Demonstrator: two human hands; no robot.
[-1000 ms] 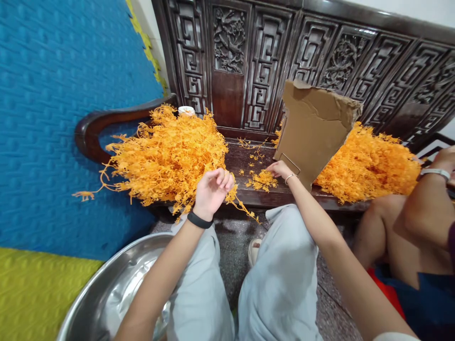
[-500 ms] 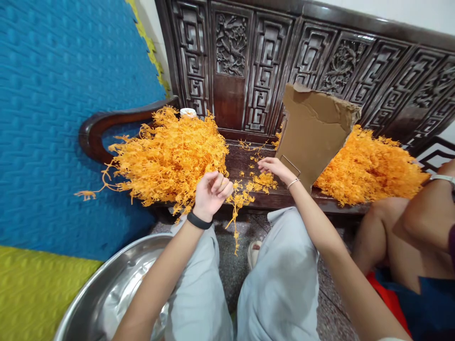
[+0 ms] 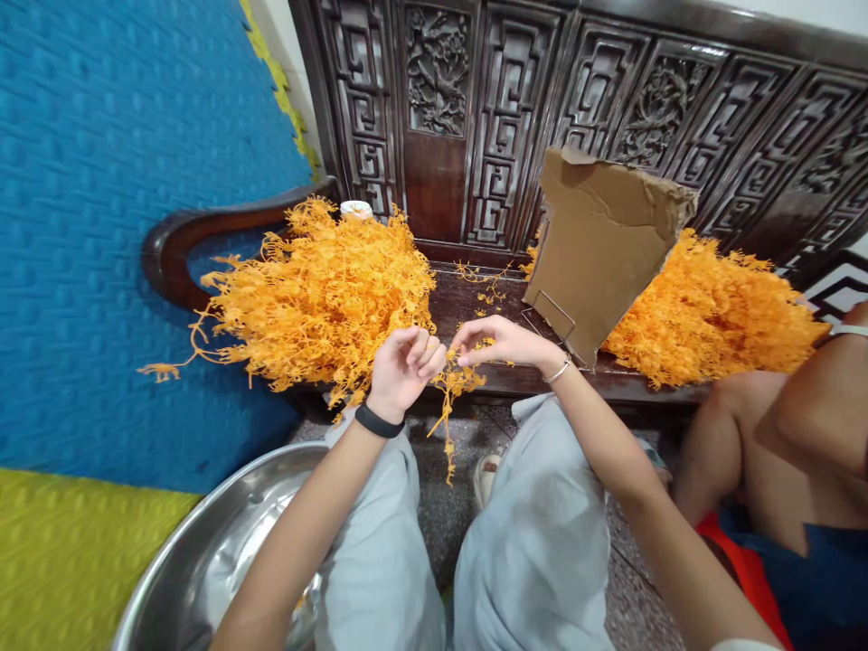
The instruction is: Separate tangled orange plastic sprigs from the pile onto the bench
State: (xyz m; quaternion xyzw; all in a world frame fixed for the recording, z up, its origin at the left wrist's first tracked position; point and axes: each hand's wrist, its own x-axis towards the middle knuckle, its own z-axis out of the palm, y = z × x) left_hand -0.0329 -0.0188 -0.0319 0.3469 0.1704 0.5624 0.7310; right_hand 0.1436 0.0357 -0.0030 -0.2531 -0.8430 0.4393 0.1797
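Note:
My left hand (image 3: 407, 366), a black band on its wrist, is closed on an orange plastic sprig (image 3: 448, 407) whose thin branched stem hangs down below the bench edge. My right hand (image 3: 505, 344) has come up against the same sprig, thumb and forefinger pinching its upper part beside the left fingers. Left of them rises a big tangled pile of orange plastic sprigs (image 3: 332, 298). Some small loose orange pieces (image 3: 492, 294) lie on the dark bench seat (image 3: 451, 298), partly hidden behind my right hand.
A bent cardboard sheet (image 3: 603, 253) stands on the bench, with a wire piece at its foot. Behind it spreads another orange heap (image 3: 712, 316). A metal basin (image 3: 169, 551) sits at lower left. Another person's bare legs (image 3: 752, 443) are at the right.
My right hand has moved left and down from above the loose pieces to the sprig at my left hand. The left hand has stayed in place, still closed.

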